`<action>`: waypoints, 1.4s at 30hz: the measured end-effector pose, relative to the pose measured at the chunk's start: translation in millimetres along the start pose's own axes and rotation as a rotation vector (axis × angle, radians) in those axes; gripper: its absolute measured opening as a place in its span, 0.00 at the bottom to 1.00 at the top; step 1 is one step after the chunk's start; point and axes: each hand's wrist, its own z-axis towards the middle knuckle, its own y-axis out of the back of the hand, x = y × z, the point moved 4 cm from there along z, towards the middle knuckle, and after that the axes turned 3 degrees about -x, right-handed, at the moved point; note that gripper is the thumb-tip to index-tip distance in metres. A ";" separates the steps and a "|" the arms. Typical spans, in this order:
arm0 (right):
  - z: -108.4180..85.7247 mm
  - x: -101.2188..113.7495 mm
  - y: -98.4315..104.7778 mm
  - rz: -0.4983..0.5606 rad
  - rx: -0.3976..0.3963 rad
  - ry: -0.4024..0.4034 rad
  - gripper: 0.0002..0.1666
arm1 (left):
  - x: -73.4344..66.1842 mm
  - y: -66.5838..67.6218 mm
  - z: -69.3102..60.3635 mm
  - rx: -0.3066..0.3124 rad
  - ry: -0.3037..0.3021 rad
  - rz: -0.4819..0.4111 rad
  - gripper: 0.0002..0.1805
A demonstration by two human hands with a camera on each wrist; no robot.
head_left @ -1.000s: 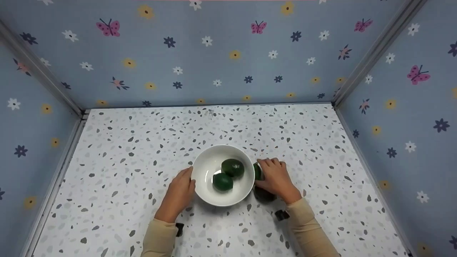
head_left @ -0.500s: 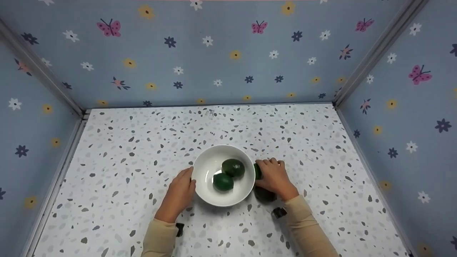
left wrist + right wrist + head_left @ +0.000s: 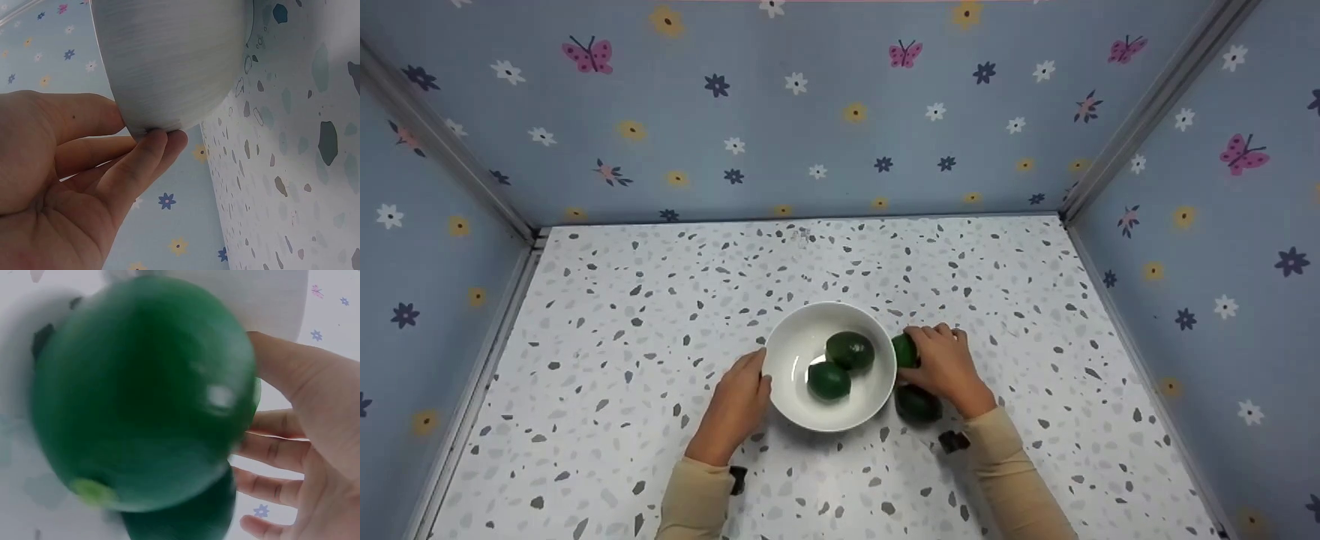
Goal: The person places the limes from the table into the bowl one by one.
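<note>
A white bowl (image 3: 795, 412) stands on the speckled table and contains two dark green avocados, one avocado (image 3: 850, 351) behind the other avocado (image 3: 829, 381). My left hand (image 3: 736, 409) holds the bowl's left edge; in the left wrist view its thumb and fingertips touch the bowl wall (image 3: 174, 62). Against the bowl's right side, my right hand (image 3: 949, 367) grips a brighter green avocado (image 3: 905, 349) between thumb and fingers. Another avocado (image 3: 917, 405) lies just below that hand. A big blurred avocado (image 3: 146, 394) fills the right wrist view, hiding much of what the fingers hold.
The white speckled tabletop (image 3: 675, 300) reaches back to a blue flowered wall (image 3: 810, 112). Similar panels close off the left and right sides. A small black object (image 3: 954, 441) shows beside the right sleeve, another black piece (image 3: 737, 480) beside the left sleeve.
My right hand has shifted slightly away from me with its avocado, exposing more of the avocado below it. The left hand and the bowl have stayed put.
</note>
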 end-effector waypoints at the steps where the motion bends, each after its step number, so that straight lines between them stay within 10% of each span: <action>1: -0.1 -0.9 2.2 -0.001 -0.004 -0.002 0.44 | -0.1 0.1 0.2 0.000 -0.001 -0.004 0.26; 21: -7.0 6.6 59.3 0.046 -0.125 -0.023 0.44 | -1.0 0.3 1.8 0.010 0.009 0.006 0.26; 42: -14.3 72.9 24.2 -0.130 -0.109 0.184 0.44 | 0.0 -0.6 0.6 -0.011 -0.008 0.006 0.25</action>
